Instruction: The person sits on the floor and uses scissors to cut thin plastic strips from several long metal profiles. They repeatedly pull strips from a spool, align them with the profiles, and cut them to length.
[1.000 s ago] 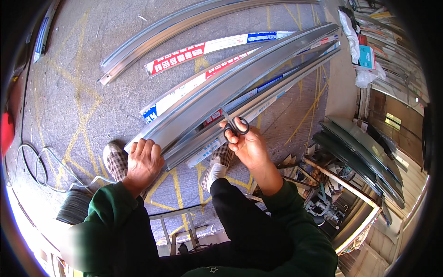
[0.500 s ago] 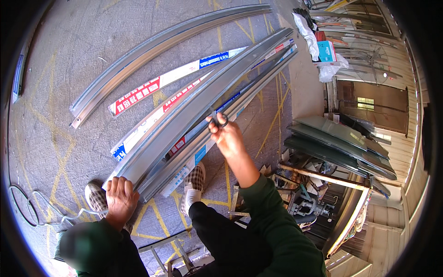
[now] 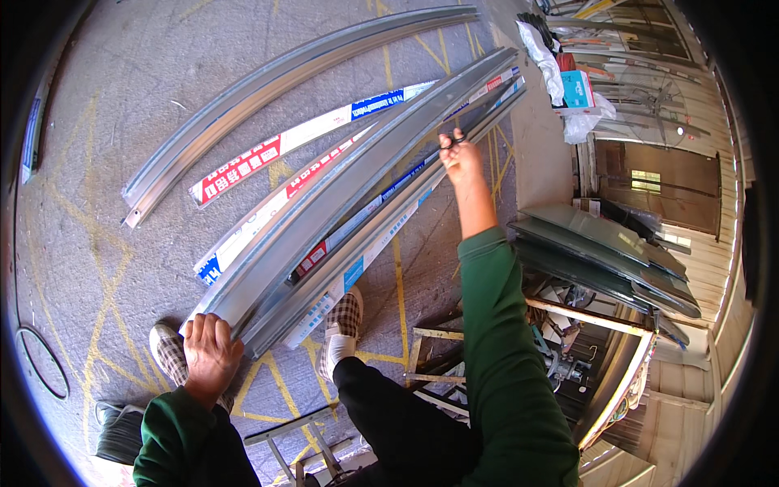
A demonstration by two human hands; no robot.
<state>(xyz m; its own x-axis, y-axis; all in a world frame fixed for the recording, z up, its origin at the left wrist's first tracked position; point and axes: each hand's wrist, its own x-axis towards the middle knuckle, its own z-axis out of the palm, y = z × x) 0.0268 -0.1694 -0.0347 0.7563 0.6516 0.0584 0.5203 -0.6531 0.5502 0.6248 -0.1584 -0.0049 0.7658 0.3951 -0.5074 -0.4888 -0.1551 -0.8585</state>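
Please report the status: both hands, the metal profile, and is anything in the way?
Left grip on near end of metal profile. Right grip holding black-handled scissors. White-and-blue strip alongside; no obstruction seen at either grip.

Left hand (image 3: 213, 353) is planted low in view, back turned up, fingers (image 3: 207, 326) curled down tight, wrist bared. Right arm (image 3: 510, 333) is stretched well forward, almost straight; right hand (image 3: 462, 164) is held farther out, fingers bent in.
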